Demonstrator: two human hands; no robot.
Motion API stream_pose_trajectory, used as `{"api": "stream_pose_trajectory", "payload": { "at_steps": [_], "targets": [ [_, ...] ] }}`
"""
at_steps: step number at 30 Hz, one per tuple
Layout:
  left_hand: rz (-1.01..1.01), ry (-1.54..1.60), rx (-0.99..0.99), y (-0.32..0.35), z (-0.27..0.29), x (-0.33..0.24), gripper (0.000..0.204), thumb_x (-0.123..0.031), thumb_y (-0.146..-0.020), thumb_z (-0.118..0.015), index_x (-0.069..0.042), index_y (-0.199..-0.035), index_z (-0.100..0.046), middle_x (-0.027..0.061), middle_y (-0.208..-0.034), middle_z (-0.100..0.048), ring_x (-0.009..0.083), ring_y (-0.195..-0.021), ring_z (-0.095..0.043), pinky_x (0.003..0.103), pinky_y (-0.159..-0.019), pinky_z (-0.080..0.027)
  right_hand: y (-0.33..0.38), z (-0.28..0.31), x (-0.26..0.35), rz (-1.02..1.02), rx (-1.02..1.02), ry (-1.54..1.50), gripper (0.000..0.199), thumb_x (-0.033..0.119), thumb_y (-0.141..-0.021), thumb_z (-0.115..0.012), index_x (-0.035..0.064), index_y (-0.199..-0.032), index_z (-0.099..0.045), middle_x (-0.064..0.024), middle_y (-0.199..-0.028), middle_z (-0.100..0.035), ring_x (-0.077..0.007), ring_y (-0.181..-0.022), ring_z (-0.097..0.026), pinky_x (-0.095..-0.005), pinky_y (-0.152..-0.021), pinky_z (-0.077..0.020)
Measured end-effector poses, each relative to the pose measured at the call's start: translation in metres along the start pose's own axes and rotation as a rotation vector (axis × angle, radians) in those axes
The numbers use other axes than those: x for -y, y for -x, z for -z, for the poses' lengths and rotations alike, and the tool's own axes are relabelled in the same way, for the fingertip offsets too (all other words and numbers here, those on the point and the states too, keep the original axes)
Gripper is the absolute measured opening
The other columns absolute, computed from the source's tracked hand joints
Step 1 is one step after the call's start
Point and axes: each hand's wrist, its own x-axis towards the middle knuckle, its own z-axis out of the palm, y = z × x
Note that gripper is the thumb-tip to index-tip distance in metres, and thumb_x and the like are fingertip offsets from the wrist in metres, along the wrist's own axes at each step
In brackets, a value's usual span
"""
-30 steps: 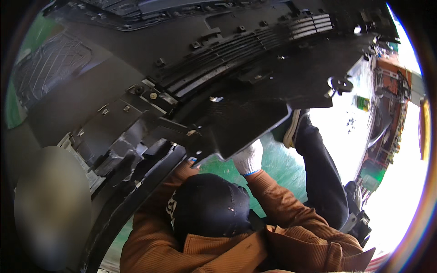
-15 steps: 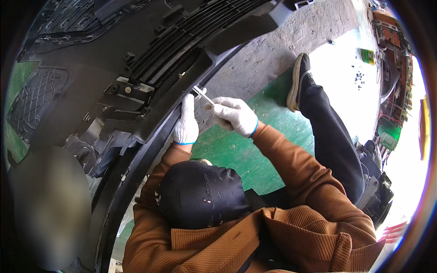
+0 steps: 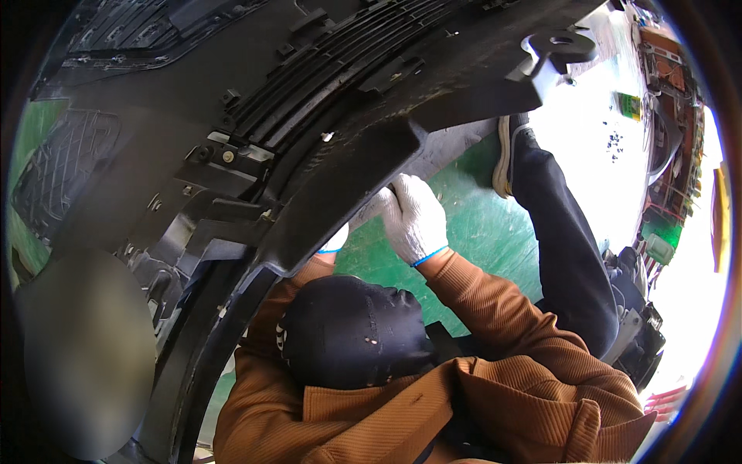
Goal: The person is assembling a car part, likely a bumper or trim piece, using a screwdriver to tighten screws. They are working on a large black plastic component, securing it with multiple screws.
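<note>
A black car bumper (image 3: 355, 174) stretches diagonally before me, its raised lip over my hands. My left hand (image 3: 335, 241), in a white knit glove with a blue cuff, is mostly hidden behind that lip; only the part near the wrist shows. My right hand (image 3: 415, 220), gloved alike, is closed at the lip's edge, with its thumb side toward the bumper. Its fingertips are out of sight, and what they hold cannot be made out. Slats of a black grille (image 3: 340, 77) run along the bumper's far side.
Brackets (image 3: 178, 240) jut from the bumper at left. A scuffed, rounded dark thing (image 3: 352, 332) lies between my forearms. My outstretched leg (image 3: 572, 240) rests on the green floor (image 3: 479, 209). Cluttered shelving (image 3: 668, 93) stands far right; dark parts (image 3: 634, 309) lie beside my leg.
The bumper has tilted and shifted rightward, so its lip now covers most of my left hand. My right hand has moved down and right; the slim metal tool it held is out of sight.
</note>
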Motion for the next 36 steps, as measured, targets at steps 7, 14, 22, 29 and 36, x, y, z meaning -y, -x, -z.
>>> {"api": "stream_pose_trajectory", "payload": {
  "at_steps": [7, 14, 22, 29, 36],
  "targets": [
    [-0.021, 0.070, 0.049, 0.011, -0.022, 0.035, 0.053, 0.001, -0.107, -0.042, 0.004, -0.159, -0.038, 0.0242, -0.160, -0.046, 0.0344, -0.151, -0.043, 0.040, -0.128, -0.031, -0.036, 0.036, -0.021, -0.188, 0.638, -0.398, 0.037, 0.034, -0.109, -0.056, 0.0010, -0.107, -0.071, -0.0079, -0.076, -0.063, -0.0169, -0.068, -0.062, -0.0340, -0.067, -0.0519],
    [0.055, 0.250, 0.070, -0.001, -0.019, 0.019, 0.050, -0.014, -0.109, -0.039, 0.004, -0.155, -0.043, 0.0216, -0.156, -0.050, 0.0312, -0.147, -0.045, 0.039, -0.126, -0.031, -0.032, 0.029, -0.028, -0.554, 0.838, -0.935, 0.042, 0.041, -0.111, -0.054, 0.0029, -0.106, -0.071, 0.0007, -0.071, -0.055, -0.0066, -0.059, -0.048, -0.0264, -0.052, -0.0382],
    [0.326, 0.728, 0.069, -0.015, 0.007, -0.017, 0.055, -0.032, -0.112, -0.036, 0.004, -0.151, -0.050, 0.0185, -0.152, -0.055, 0.0275, -0.142, -0.048, 0.038, -0.124, -0.031, -0.033, 0.019, -0.035, -0.308, 0.719, -0.725, 0.041, 0.041, -0.109, -0.058, 0.0016, -0.111, -0.071, -0.0059, -0.065, -0.060, -0.0156, -0.054, -0.056, -0.0322, -0.054, -0.0460],
    [0.546, 1.225, 0.056, -0.030, 0.015, -0.049, 0.065, -0.047, -0.114, -0.034, 0.005, -0.147, -0.055, 0.0159, -0.148, -0.059, 0.0243, -0.138, -0.050, 0.037, -0.122, -0.032, -0.011, 0.008, -0.008, 0.032, 0.143, 0.047, 0.028, 0.025, -0.096, -0.076, 0.0032, -0.113, -0.068, -0.0160, -0.085, -0.069, -0.0300, -0.078, -0.071, -0.0348, -0.072, -0.0563],
    [0.456, 1.170, 0.143, -0.041, 0.012, -0.070, 0.067, -0.051, -0.112, -0.039, 0.003, -0.147, -0.055, 0.0143, -0.146, -0.059, 0.0241, -0.134, -0.053, 0.039, -0.119, -0.035, 0.001, 0.013, -0.011, -0.150, 0.209, -0.349, 0.035, 0.020, -0.096, -0.073, 0.0014, -0.124, -0.065, -0.0101, -0.101, -0.070, -0.0176, -0.091, -0.069, -0.0328, -0.087, -0.0567]
  ]
}}
